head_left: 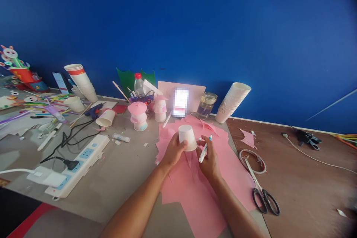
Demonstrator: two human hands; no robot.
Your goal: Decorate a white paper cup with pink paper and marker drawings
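A white paper cup [186,137], turned upside down, is gripped at its left side by my left hand [174,150], the thumb lying across its front. My right hand [208,160] is closed around a white marker [204,151] with a blue end, and its fingertips are close to the cup's right edge. I cannot tell whether they touch it. Both hands are above overlapping pink paper sheets [192,193]. Behind the cup, a lit phone [180,102] with a blurred screen leans against a pink card [166,88].
To the right are scissors [259,186], a tape roll [264,167] and a tall cup stack [232,102]. Leftward stand pink-roofed cup models [138,115], a glue gun [95,111] and a power strip [83,163] with black cables. A glass jar [206,105] stands behind the paper.
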